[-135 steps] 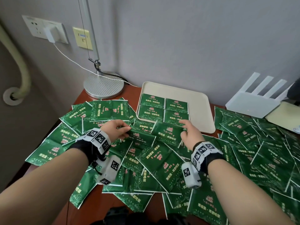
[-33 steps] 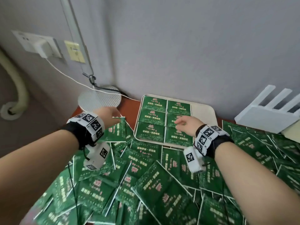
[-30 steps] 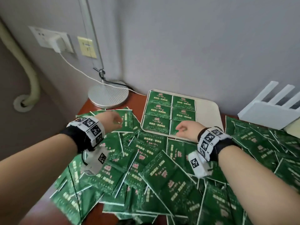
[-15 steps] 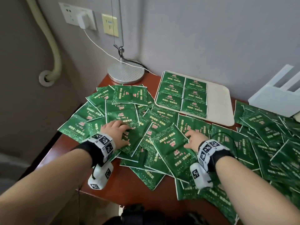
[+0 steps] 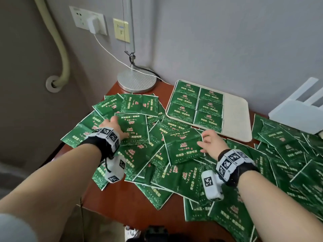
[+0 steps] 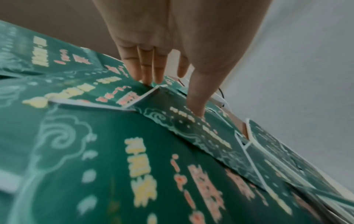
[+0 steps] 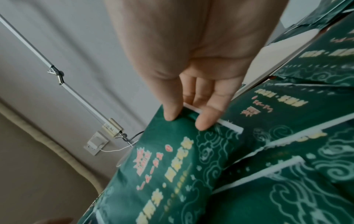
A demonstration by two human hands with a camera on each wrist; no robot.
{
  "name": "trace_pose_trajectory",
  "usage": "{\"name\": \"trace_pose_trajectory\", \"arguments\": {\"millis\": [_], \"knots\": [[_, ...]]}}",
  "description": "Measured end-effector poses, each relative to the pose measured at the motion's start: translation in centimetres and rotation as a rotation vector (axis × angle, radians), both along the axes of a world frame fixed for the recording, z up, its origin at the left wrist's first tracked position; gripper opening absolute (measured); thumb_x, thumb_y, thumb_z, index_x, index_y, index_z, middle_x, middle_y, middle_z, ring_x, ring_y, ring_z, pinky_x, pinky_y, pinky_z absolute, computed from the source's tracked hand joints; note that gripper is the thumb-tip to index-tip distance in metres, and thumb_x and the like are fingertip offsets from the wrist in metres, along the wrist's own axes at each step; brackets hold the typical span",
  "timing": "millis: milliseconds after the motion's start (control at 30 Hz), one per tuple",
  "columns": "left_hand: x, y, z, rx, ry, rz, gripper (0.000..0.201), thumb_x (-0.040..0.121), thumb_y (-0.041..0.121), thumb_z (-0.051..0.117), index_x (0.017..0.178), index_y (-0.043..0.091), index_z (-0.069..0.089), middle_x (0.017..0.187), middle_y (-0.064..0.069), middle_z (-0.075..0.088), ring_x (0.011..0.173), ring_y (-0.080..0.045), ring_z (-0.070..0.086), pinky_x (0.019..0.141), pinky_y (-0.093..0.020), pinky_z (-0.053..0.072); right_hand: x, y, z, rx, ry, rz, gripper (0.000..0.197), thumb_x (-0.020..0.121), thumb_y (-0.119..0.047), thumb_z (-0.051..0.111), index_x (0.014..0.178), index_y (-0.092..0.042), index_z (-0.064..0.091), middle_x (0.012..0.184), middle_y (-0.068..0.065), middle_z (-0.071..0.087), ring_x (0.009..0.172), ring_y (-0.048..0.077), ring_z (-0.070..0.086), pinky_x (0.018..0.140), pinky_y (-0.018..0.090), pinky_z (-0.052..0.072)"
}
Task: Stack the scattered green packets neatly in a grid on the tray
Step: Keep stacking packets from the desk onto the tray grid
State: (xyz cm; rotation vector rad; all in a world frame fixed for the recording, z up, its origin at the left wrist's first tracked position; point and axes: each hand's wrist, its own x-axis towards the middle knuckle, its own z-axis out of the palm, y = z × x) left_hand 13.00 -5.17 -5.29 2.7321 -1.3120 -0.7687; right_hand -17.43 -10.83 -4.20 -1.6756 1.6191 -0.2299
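Note:
A cream tray (image 5: 234, 119) at the back of the table holds several green packets (image 5: 197, 105) in a two-column grid on its left part. Its right part is bare. Many more green packets lie scattered and overlapping in front. My left hand (image 5: 113, 123) lies on the left pile; in the left wrist view the left hand (image 6: 172, 97) touches packets with straight fingers and thumb. My right hand (image 5: 204, 142) pinches the right edge of the top green packet (image 5: 183, 145). In the right wrist view the right hand (image 7: 187, 118) has its thumb on top of that packet (image 7: 162, 166) and its fingers behind the white edge.
A round lamp base (image 5: 136, 81) stands at the back left, with a cable running to the wall socket (image 5: 92, 25). A white router (image 5: 297, 117) sits at the back right. A further heap of packets (image 5: 288, 154) covers the right side. The table's front edge (image 5: 122, 206) is near.
The tray gained two packets since the earliest frame. Both hands came back from the tray to the pile. My right hand has taken the top packet's edge; my left slid farther over the left pile.

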Motion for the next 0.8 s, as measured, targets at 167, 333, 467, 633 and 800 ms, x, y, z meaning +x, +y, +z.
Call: {"name": "trace_pose_trajectory", "arguments": {"millis": [167, 333, 467, 633, 800], "knots": [[1.4, -1.5, -1.5, 0.024, 0.047, 0.012, 0.088, 0.07, 0.039, 0.076, 0.139, 0.018, 0.025, 0.122, -0.014, 0.053, 0.105, -0.031, 0.055, 0.087, -0.041, 0.05, 0.3, -0.6, -0.6, 0.002, 0.052, 0.093, 0.071, 0.086, -0.009, 0.061, 0.143, -0.032, 0.025, 0.107, 0.004, 0.055, 0.082, 0.017, 0.062, 0.066, 0.023, 0.049], [2.4, -1.8, -1.7, -0.078, 0.246, 0.086, 0.08, 0.077, 0.017, 0.072, 0.142, 0.018, 0.026, 0.11, -0.011, 0.06, 0.087, -0.023, 0.06, 0.074, -0.034, 0.053, 0.9, -1.2, -1.2, -0.04, 0.161, 0.169, 0.025, 0.088, -0.016, 0.058, 0.108, -0.03, 0.057, 0.097, 0.007, 0.066, 0.06, 0.011, 0.053, 0.053, 0.019, 0.047], [3.2, -1.5, -0.3, -0.145, 0.367, 0.116, 0.075, 0.079, 0.014, 0.07, 0.142, 0.024, 0.031, 0.122, -0.011, 0.055, 0.087, -0.021, 0.062, 0.063, -0.029, 0.053, 1.0, -1.9, -1.2, -0.091, 0.175, 0.164, 0.021, 0.089, -0.021, 0.058, 0.108, -0.016, 0.062, 0.107, 0.002, 0.055, 0.092, 0.017, 0.054, 0.087, 0.03, 0.043], [2.9, 0.1, 2.5, -0.301, 0.515, 0.051, 0.06, 0.081, 0.01, 0.066, 0.135, 0.023, 0.042, 0.102, -0.006, 0.064, 0.077, -0.013, 0.065, 0.066, -0.021, 0.056, 0.5, -2.6, -0.2, -0.048, -0.01, 0.078, 0.029, 0.091, -0.02, 0.054, 0.119, -0.011, 0.053, 0.112, 0.005, 0.06, 0.087, 0.018, 0.061, 0.07, 0.02, 0.051], [1.3, 1.6, 5.4, -0.4, 0.471, -0.152, 0.044, 0.082, 0.011, 0.067, 0.117, 0.034, 0.056, 0.1, 0.012, 0.063, 0.084, -0.003, 0.06, 0.077, -0.014, 0.043, 0.1, -2.9, 0.5, -0.09, -0.126, -0.008, 0.031, 0.093, -0.021, 0.051, 0.122, -0.012, 0.048, 0.098, -0.002, 0.057, 0.08, 0.017, 0.061, 0.072, 0.026, 0.047]]}}
